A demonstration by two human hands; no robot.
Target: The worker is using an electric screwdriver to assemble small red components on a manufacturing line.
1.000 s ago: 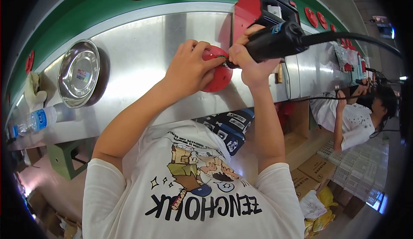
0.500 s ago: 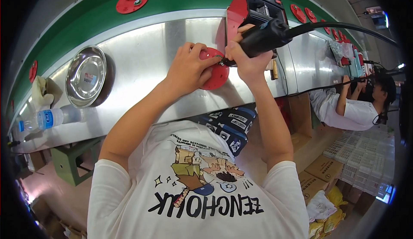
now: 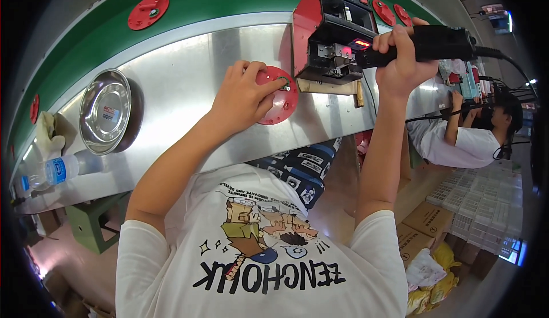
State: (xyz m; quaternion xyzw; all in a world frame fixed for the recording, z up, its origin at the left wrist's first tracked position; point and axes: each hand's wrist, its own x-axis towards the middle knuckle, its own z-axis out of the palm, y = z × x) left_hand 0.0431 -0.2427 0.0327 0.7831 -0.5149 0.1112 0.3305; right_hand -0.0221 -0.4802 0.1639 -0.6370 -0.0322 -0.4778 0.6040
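Note:
My left hand (image 3: 243,98) holds a red round plate (image 3: 280,106) flat on the metal bench, fingers over its left side. An index fingertip presses near a small green circuit board (image 3: 283,82) on the plate. In my right hand (image 3: 402,69) is a black electric screwdriver (image 3: 426,45), fingers wrapped round its body and its cable trailing right. The screwdriver points left, its tip at the front of a red-and-black screw feeder (image 3: 334,38) with a lit red display. Whether the bit carries a screw is too small to tell.
Behind the bench runs a green conveyor belt (image 3: 223,0) carrying red plates (image 3: 148,12). To the left are a steel bowl (image 3: 86,112), a water bottle (image 3: 60,169) and a pale glove (image 3: 50,138). A green stool (image 3: 91,226) stands below. At right, another person (image 3: 472,138) works.
My right hand has moved the screwdriver up and right, from the red plate to the screw feeder. My left hand stays on the plate. The belt's plates have shifted left in view.

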